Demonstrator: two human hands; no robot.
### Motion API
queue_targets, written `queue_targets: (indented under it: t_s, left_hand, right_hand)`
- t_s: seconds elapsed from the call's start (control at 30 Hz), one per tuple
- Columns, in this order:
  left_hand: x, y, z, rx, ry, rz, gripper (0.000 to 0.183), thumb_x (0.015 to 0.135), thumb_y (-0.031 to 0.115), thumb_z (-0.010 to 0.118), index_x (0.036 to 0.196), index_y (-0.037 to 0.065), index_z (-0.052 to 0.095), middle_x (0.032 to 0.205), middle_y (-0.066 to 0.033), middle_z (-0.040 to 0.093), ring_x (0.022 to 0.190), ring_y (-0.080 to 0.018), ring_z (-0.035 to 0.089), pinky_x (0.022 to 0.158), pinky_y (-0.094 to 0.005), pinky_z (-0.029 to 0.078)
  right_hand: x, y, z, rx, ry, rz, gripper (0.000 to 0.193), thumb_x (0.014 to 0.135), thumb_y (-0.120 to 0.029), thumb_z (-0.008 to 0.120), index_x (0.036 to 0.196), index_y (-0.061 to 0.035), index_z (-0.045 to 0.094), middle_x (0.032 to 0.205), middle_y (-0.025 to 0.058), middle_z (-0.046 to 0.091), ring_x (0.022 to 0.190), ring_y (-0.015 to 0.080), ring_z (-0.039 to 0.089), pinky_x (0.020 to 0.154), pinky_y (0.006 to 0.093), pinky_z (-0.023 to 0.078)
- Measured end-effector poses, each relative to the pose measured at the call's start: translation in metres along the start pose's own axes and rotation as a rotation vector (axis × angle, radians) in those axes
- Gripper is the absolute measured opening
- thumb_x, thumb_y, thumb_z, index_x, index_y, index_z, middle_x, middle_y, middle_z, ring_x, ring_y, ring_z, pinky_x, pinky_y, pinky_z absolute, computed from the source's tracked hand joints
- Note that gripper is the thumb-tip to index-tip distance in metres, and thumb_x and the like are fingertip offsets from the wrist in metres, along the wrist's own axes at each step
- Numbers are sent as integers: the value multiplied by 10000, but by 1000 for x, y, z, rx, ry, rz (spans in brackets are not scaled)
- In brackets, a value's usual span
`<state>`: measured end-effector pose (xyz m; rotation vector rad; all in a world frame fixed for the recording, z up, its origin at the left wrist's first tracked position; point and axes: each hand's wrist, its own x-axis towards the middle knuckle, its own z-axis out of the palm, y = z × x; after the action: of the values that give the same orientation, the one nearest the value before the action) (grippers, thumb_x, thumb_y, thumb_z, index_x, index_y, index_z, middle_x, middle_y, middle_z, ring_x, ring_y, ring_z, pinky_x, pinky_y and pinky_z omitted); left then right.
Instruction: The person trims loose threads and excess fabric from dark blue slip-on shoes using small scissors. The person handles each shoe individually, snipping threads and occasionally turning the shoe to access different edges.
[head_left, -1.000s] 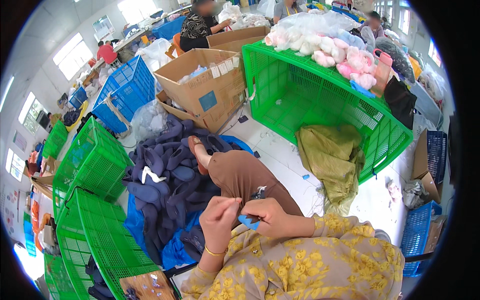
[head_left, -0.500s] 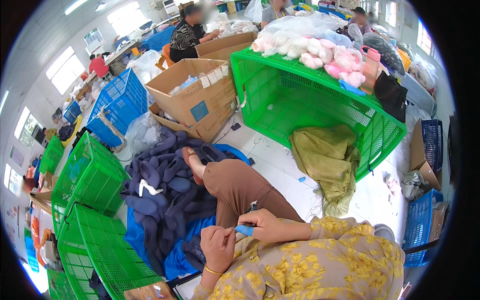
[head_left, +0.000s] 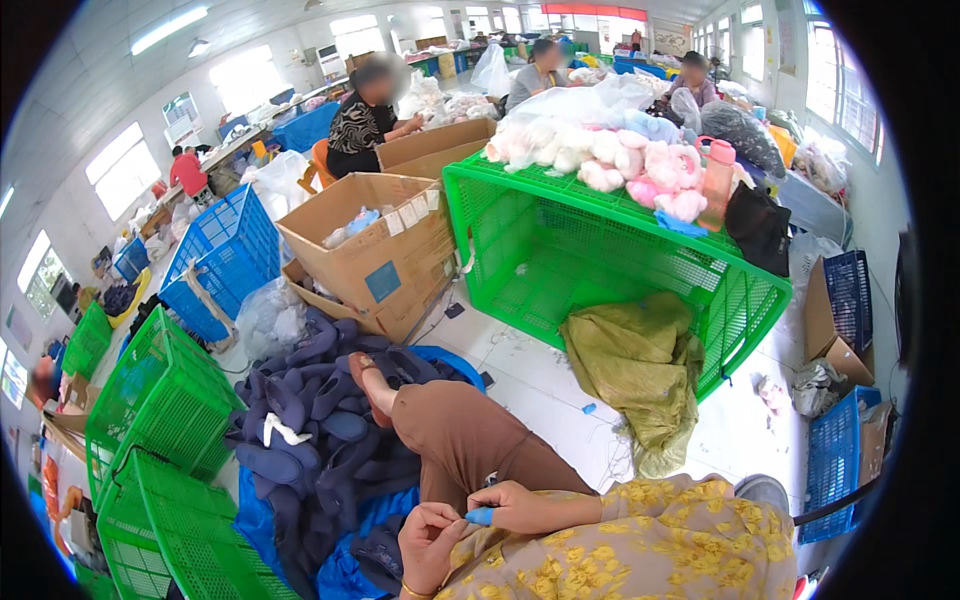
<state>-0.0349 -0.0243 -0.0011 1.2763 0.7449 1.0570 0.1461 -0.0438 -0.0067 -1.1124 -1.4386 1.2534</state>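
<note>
Close together over my lap, my left hand and my right hand meet at their fingertips. Each is closed in a pinch, and whatever they hold is too small to make out. A blue finger cover wraps a digit of my right hand. By my left hand lies a heap of dark blue slipper-shaped fabric pieces, with one white piece on top. A blue sheet spreads beneath the heap. My leg in brown trousers stretches toward it.
Green crates stand at the left. A large green crate lies on its side ahead, pink and white plush toys on top and an olive sack at its opening. Cardboard boxes stand behind the heap. A person sits beyond.
The view has tilted upward, showing more of the far room, and the scene sits lower. My hands stay together at the fingertips, with little visible change in their grip.
</note>
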Motion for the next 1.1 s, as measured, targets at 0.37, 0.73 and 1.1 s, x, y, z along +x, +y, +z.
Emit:
queue_targets:
  t_s: [0.37,0.73,1.1]
  left_hand:
    - [-1,16,-8,648,-82,248,94,849,8,655,937,42,656,835,-104,619,743,-261,621,662,-312,490]
    - [-33,17,-81,1075,299,58,140,932,104,522,995,19,613,884,-140,638,794,-296,633,724,-365,497]
    - [-81,31,-177,1455,826,53,114,902,95,531,965,12,578,832,-138,593,709,-245,592,651,-354,482]
  right_hand:
    - [-3,-7,-17,54,-66,31,147,899,-111,589,771,-38,597,669,0,534,643,66,479,611,269,409]
    - [-35,-40,-129,348,634,0,55,963,-123,526,1002,-98,496,705,-19,417,566,68,377,494,220,302]
    - [-122,-85,-258,798,1026,-120,170,1003,-131,392,1059,-16,504,739,16,376,559,105,299,518,234,252]
